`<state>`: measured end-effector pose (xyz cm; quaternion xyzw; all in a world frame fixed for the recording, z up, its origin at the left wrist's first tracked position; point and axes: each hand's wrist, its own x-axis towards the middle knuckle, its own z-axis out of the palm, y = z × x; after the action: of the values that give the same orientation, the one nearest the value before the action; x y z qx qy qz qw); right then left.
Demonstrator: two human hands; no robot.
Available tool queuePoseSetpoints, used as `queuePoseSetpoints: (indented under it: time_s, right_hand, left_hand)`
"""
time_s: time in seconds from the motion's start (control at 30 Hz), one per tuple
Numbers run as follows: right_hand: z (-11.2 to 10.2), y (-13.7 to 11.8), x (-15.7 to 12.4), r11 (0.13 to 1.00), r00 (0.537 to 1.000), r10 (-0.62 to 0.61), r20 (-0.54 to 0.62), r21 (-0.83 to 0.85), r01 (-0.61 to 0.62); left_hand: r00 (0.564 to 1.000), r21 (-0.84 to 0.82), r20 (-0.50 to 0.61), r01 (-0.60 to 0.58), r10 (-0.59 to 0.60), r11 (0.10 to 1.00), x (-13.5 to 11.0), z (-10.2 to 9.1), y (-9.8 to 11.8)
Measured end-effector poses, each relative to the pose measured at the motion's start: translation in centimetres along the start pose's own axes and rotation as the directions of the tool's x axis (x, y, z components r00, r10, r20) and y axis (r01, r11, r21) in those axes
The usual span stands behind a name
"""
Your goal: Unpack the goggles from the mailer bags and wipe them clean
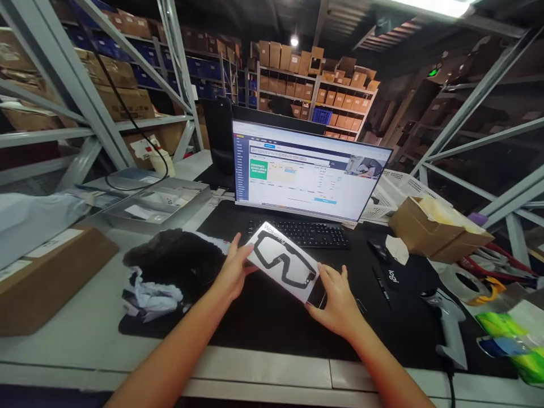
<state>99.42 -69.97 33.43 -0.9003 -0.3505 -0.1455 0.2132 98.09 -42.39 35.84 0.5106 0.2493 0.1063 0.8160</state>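
Note:
A white glasses box (283, 263) with a black shield-glasses picture on its face is held tilted above the black desk mat (263, 334). My left hand (233, 269) grips its left end, thumb on the near face. On the right end, my right hand (335, 297) closes with thumb and fingers around the edge. The fingers behind the box are partly hidden. Just beyond it lies a black keyboard (314, 234), partly covered by the box. A dark furry bundle (174, 263) with crumpled pale plastic (151, 297) lies left of my left hand.
A lit monitor (306, 175) stands behind the keyboard. To the right are a mouse (379, 251), a pen (381, 284), a barcode scanner (448, 326), a tape roll (463, 283) and an open carton (433, 229). A grey tray (157, 207) and a brown box (55, 283) sit left.

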Motion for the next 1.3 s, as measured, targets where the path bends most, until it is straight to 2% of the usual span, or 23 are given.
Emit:
queuePoseSetpoints:
  time_s: [0.1,0.3,0.5,0.6,0.77,0.87,0.97,1.03,1.13,1.23,1.3]
  right_hand:
    - [0.1,0.7,0.0,1.0,1.0,0.01,0.02,-0.014,-0.01]
    - [0.0,0.1,0.0,1.0,0.999,-0.005,-0.042,-0.024,0.004]
    - [-0.7,0.4,0.1,0.999,0.998,-0.026,-0.049,-0.029,0.024]
    - [-0.8,1.1,0.2,0.997,0.999,-0.021,-0.034,-0.074,0.019]
    - [-0.1,1.3,0.0,0.985,0.997,0.066,-0.035,-0.159,-0.07]
    - [0.1,1.0,0.0,0.995,0.996,0.038,-0.083,-0.089,-0.046]
    - [0.1,1.0,0.1,0.998,0.988,0.017,-0.156,-0.054,-0.025]
    - [0.2,0.9,0.1,0.998,0.98,-0.004,-0.2,-0.062,-0.008]
    - [0.5,0.4,0.2,0.999,0.982,0.003,-0.19,-0.046,-0.012]
    - [0.7,-0.5,0.5,0.998,0.992,0.051,-0.112,-0.027,-0.055]
    - [0.6,-1.1,0.9,0.997,0.995,0.071,-0.068,-0.033,-0.074]
  left_hand:
    - [0.998,0.013,-0.058,0.021,-0.02,1.0,0.7,-0.5,-0.1]
    - [0.998,-0.118,-0.03,-0.064,0.061,0.991,0.5,-0.9,1.7]
    - [0.992,-0.168,-0.014,-0.124,0.124,0.978,0.4,-2.0,3.6]
    - [0.991,-0.16,0.001,-0.134,0.136,0.978,0.1,-1.7,3.0]
    - [0.994,-0.073,0.032,-0.106,0.108,0.992,-1.4,0.0,1.0]
    - [0.976,-0.059,0.054,-0.207,0.211,0.976,-2.7,0.3,0.9]
    - [0.936,-0.07,0.07,-0.34,0.345,0.938,-3.4,-0.1,1.7]
    - [0.918,-0.091,0.064,-0.385,0.391,0.919,-3.4,-0.7,2.4]
    - [0.944,-0.109,0.018,-0.326,0.33,0.939,-2.6,-1.5,3.4]
    - [0.978,-0.094,-0.027,-0.21,0.209,0.973,-1.2,-2.1,4.0]
    - [0.982,-0.095,-0.052,-0.186,0.182,0.978,-0.3,-2.3,4.5]
